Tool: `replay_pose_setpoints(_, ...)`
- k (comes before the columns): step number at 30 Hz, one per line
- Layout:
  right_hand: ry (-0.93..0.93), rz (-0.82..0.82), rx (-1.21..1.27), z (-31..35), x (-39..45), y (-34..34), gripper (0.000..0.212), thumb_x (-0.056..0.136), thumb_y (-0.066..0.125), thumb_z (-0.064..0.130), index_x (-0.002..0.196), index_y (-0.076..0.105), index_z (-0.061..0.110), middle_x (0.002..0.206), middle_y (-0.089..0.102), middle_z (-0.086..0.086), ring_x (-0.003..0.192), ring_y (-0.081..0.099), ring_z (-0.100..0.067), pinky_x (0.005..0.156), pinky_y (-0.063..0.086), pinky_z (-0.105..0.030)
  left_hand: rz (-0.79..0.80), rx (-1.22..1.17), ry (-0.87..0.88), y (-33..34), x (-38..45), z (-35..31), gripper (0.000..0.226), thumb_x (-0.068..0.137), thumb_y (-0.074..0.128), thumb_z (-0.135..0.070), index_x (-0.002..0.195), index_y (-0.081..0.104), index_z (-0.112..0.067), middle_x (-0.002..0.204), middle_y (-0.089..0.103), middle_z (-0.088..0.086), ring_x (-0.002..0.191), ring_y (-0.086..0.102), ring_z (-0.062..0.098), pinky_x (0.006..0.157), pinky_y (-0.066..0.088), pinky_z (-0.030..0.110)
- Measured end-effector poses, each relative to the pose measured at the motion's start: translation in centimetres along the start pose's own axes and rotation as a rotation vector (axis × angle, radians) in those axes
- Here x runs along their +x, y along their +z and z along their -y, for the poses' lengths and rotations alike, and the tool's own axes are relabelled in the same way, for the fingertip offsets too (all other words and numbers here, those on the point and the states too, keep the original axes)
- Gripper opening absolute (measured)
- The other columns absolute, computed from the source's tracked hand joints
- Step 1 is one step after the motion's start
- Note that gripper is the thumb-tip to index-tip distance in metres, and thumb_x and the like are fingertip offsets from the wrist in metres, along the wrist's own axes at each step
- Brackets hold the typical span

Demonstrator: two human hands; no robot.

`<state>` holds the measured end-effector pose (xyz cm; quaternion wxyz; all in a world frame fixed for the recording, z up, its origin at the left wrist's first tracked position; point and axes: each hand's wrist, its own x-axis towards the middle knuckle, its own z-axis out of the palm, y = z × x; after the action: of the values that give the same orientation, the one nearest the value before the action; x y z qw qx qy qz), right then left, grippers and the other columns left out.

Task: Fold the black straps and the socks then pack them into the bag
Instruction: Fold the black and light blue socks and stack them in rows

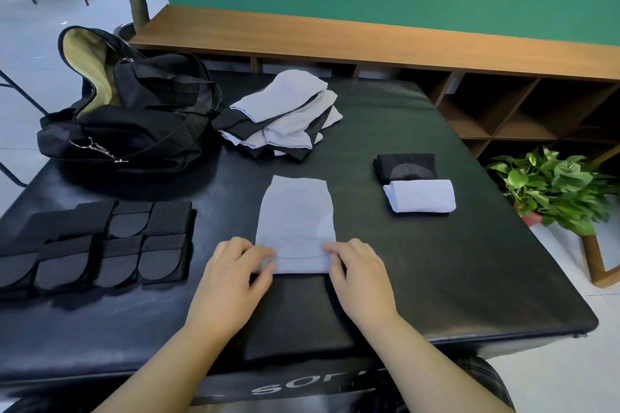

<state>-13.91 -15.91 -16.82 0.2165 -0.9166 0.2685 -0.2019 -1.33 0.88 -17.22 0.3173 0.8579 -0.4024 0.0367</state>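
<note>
The open black duffel bag sits upper left on the black padded table. At lower centre, the light grey sock lies flat, probably soft and limp. Left hand and right hand pinch its near corners, the best hold for folding.

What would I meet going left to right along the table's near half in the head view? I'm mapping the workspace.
Folded black straps → left hand → light sock being folded → right hand → folded light sock.
</note>
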Motion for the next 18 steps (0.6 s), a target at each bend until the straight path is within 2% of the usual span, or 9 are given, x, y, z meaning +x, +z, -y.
replay_pose_setpoints(2,0.008,-0.024,-0.015,0.01,-0.06,0.07,0.023,0.089,0.055,0.013,0.105,0.069,0.021,0.087,0.054,0.006,0.084,0.05,-0.018,0.075,0.047,-0.031,-0.004,0.066,0.074,0.12,-0.14,-0.03,0.018,0.081,0.07,-0.034,0.098,0.067,-0.03,0.103,0.049,-0.009,0.1,0.041,0.014,0.081,0.039,0.032)
replay_pose_setpoints(4,0.005,-0.051,-0.027,0.0,-0.15,0.18,0.024,0.085,0.052,0.017,0.1,0.069,0.022,0.096,0.055,0.007,0.092,0.049,-0.016,0.079,0.044,-0.028,-0.008,0.115,0.187,0.27,-0.2,0.1,0.017,0.084,0.06,-0.038,0.098,0.067,-0.032,0.111,0.048,-0.008,0.108,0.042,0.017,0.085,0.036,0.035)
replay_pose_setpoints(7,-0.021,-0.036,-0.026,-0.12,-0.17,0.26,0.022,0.084,0.055,0.016,0.099,0.069,0.022,0.118,0.057,0.009,0.115,0.043,-0.009,0.09,0.036,-0.026,-0.001,0.106,0.273,0.4,-0.27,0.37,0.03,0.092,0.04,-0.039,0.099,0.068,-0.033,0.104,0.053,-0.011,0.103,0.046,0.016,0.084,0.036,0.033)
replay_pose_setpoints(10,-0.041,0.019,-0.041,-0.2,-0.22,0.19,0.02,0.088,0.056,0.017,0.105,0.067,0.021,0.127,0.057,0.011,0.129,0.038,-0.009,0.098,0.027,-0.024,-0.003,0.107,0.243,0.51,-0.27,0.52,0.032,0.09,0.041,-0.032,0.1,0.071,-0.031,0.099,0.056,-0.013,0.099,0.046,0.014,0.081,0.04,0.033)
replay_pose_setpoints(13,-0.048,0.002,-0.052,-0.04,-0.37,0.2,0.023,0.088,0.048,0.026,0.101,0.067,0.023,0.119,0.063,0.012,0.124,0.045,-0.01,0.097,0.028,-0.025,-0.003,0.117,0.163,0.39,-0.22,0.16,0.033,0.087,0.041,-0.029,0.1,0.07,-0.03,0.101,0.057,-0.013,0.1,0.047,0.012,0.082,0.041,0.034)
replay_pose_setpoints(15,-0.077,-0.041,-0.048,0.18,-0.47,-0.02,0.028,0.085,0.042,0.031,0.095,0.067,0.025,0.111,0.065,0.013,0.115,0.046,-0.006,0.093,0.031,-0.025,-0.004,0.136,0.115,0.2,-0.21,-0.19,0.033,0.087,0.04,-0.034,0.101,0.07,-0.03,0.103,0.057,-0.014,0.103,0.046,0.011,0.087,0.037,0.033)
replay_pose_setpoints(18,-0.15,-0.004,-0.014,0.17,-0.63,-0.4,0.027,0.084,0.042,0.029,0.093,0.067,0.026,0.103,0.065,0.018,0.109,0.045,-0.002,0.092,0.031,-0.024,0.017,0.188,0.027,0.1,-0.19,-0.4,0.039,0.088,0.037,-0.046,0.108,0.066,-0.029,0.116,0.057,-0.012,0.117,0.042,0.011,0.098,0.027,0.033)
